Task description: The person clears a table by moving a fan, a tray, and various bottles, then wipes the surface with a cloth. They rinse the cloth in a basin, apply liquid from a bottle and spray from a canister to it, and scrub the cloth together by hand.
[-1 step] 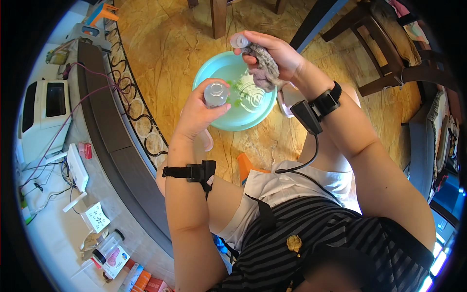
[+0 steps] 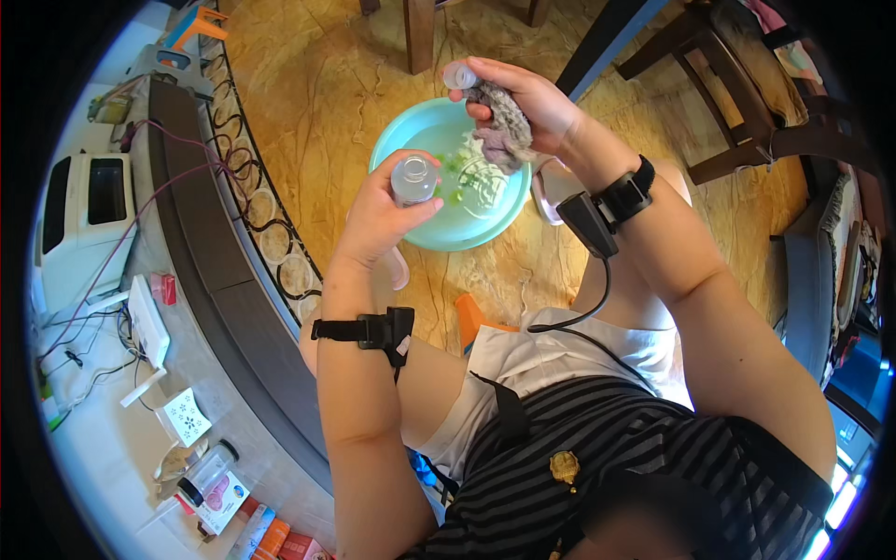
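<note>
Presently, a small clear bottle (image 2: 413,179) is held upright in the left hand (image 2: 383,217), above the near-left rim of a turquoise basin (image 2: 397,140) that stands on the stone-patterned floor. The grip of the left hand is closed around the lower body of the bottle, fingers wrapped to the front and thumb behind, so that only the shoulder and open neck are exposed. The right hand (image 2: 532,107) is closed on a grey knitted cloth (image 2: 504,126), and a small pale cap-like piece (image 2: 459,75) is pinched at its fingertips; the cloth hangs over the far-right side of the basin, whose water carries foam and green flecks. The bottle is judged to be light, rigid and probably plastic, although its material cannot be confirmed. Because its surface appears wet and perhaps soapy, it is expected to be slippery; a full wrap around the body is therefore preferred to a pinch at the neck. The cloth is judged soft, limp and heavier when soaked, and it is best gathered in the palm. The cap-like piece is small and easily dropped.
</note>
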`<state>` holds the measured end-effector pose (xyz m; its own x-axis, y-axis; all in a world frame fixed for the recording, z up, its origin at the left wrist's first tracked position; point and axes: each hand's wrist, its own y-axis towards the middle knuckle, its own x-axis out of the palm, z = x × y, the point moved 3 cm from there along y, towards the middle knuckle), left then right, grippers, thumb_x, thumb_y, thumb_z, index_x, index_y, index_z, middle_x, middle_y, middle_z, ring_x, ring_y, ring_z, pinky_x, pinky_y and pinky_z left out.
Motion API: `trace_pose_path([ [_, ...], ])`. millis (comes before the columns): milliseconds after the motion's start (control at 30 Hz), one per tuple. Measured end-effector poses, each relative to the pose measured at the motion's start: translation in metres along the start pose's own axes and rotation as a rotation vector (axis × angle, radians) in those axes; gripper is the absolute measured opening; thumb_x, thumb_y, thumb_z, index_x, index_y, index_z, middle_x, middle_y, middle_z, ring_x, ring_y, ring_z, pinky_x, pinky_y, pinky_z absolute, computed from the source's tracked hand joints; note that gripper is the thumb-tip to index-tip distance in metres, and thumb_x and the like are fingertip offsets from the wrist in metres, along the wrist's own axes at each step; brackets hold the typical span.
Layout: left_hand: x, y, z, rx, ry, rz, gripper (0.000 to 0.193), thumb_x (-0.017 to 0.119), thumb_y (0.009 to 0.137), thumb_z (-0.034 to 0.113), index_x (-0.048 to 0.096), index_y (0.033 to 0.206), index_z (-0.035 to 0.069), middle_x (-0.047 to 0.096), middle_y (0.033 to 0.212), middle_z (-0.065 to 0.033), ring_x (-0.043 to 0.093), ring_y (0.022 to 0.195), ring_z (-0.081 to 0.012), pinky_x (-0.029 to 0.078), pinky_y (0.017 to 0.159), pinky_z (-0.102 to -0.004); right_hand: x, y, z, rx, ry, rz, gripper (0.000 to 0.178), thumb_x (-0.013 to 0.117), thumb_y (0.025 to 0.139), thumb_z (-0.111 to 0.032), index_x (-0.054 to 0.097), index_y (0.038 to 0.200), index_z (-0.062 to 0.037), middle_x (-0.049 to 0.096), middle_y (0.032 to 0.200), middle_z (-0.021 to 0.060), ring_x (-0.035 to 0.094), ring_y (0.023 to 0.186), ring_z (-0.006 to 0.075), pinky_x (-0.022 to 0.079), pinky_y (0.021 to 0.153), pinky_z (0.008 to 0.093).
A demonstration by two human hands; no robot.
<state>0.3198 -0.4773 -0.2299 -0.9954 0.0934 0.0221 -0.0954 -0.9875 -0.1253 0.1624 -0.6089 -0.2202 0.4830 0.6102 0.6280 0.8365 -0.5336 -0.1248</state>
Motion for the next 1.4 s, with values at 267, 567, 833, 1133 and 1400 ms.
trace_pose_path([
  [267, 0.008, 0.0, 0.007, 0.022, -0.077, -0.068, 0.044, 0.065, 0.065, 0.002, 0.055, 0.107, 0.006, 0.054, 0.114, -0.0078, 0.052, 0.093, -0.0141, 0.043, 0.084, -0.0301, 0.003, 0.002, -0.002, -0.099, -0.119, 0.264, 0.03, 0.061, 0.085, -0.021, 0.052, 0.11, -0.0078, 0.057, 0.086, 0.003, 0.052, 0.07, 0.0061, 0.051, 0.06, 0.0245],
  [567, -0.002, 0.004, -0.002, -0.037, -0.047, 0.058, 0.045, 0.066, 0.069, 0.001, 0.052, 0.111, 0.006, 0.056, 0.107, -0.0055, 0.052, 0.095, -0.0133, 0.043, 0.081, -0.0273, 0.011, 0.001, 0.0, -0.111, -0.407, 0.202, 0.031, 0.072, 0.074, -0.015, 0.06, 0.101, -0.008, 0.06, 0.094, 0.0031, 0.059, 0.076, 0.0088, 0.051, 0.064, 0.0228],
  [833, -0.003, 0.007, -0.009, -0.082, -0.018, 0.115, 0.048, 0.067, 0.069, 0.0, 0.051, 0.114, 0.005, 0.059, 0.098, -0.0055, 0.057, 0.09, -0.013, 0.045, 0.078, -0.0264, 0.029, -0.004, 0.0, -0.199, -0.603, -0.02, 0.028, 0.065, 0.078, -0.003, 0.061, 0.105, -0.0073, 0.061, 0.101, 0.0009, 0.057, 0.089, 0.0095, 0.047, 0.08, 0.0236],
  [1133, -0.008, 0.009, -0.018, -0.101, 0.095, 0.138, 0.049, 0.069, 0.069, 0.002, 0.05, 0.114, 0.003, 0.06, 0.1, -0.0053, 0.057, 0.09, -0.0134, 0.046, 0.078, -0.0264, 0.04, -0.007, -0.003, -0.337, -0.917, -0.178, 0.03, 0.065, 0.075, -0.002, 0.062, 0.104, -0.0081, 0.057, 0.104, 0.0025, 0.052, 0.101, 0.0138, 0.04, 0.089, 0.0276],
  [1400, -0.005, 0.011, -0.019, -0.104, 0.148, 0.122, 0.045, 0.069, 0.068, 0.001, 0.054, 0.11, 0.003, 0.06, 0.099, -0.004, 0.057, 0.091, -0.0122, 0.044, 0.081, -0.0257, 0.036, -0.009, 0.002, -0.393, -0.995, -0.205, 0.027, 0.066, 0.075, -0.008, 0.063, 0.102, -0.01, 0.059, 0.1, 0.0044, 0.056, 0.096, 0.0162, 0.044, 0.085, 0.028],
])
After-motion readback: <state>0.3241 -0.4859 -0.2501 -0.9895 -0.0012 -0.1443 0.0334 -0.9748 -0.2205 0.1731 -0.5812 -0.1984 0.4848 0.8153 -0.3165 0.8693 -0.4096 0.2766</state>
